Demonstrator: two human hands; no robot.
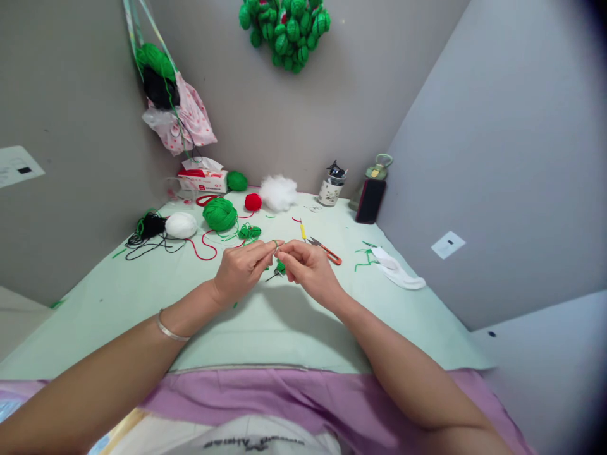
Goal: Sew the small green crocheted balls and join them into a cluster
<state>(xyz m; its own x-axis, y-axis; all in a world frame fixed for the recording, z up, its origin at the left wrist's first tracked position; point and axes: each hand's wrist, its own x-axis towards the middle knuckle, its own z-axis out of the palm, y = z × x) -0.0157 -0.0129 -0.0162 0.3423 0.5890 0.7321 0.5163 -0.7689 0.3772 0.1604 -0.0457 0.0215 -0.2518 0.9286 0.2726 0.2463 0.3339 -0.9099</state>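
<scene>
My left hand [241, 268] and my right hand [308, 268] meet fingertip to fingertip above the table. Green yarn [275, 243] loops round a finger of my left hand, which is closed. My right thumb and forefinger pinch at that same loop; the exact grip is too small to make out. Just below the fingers shows a small green knitted-looking piece [281, 268], partly hidden by my right hand, with a thin dark strand beside it. Beyond my right hand lie orange-handled scissors [332, 254] and a yellow-handled tool [303, 231].
Behind the hands are a green yarn ball [220, 215], a white ball [181, 225], a red ball [253, 202], black yarn [150, 226] and white stuffing [278, 193]. A phone [370, 201] leans at the back right, near a pen jar [331, 189]. A white cloth piece [396, 270] lies right.
</scene>
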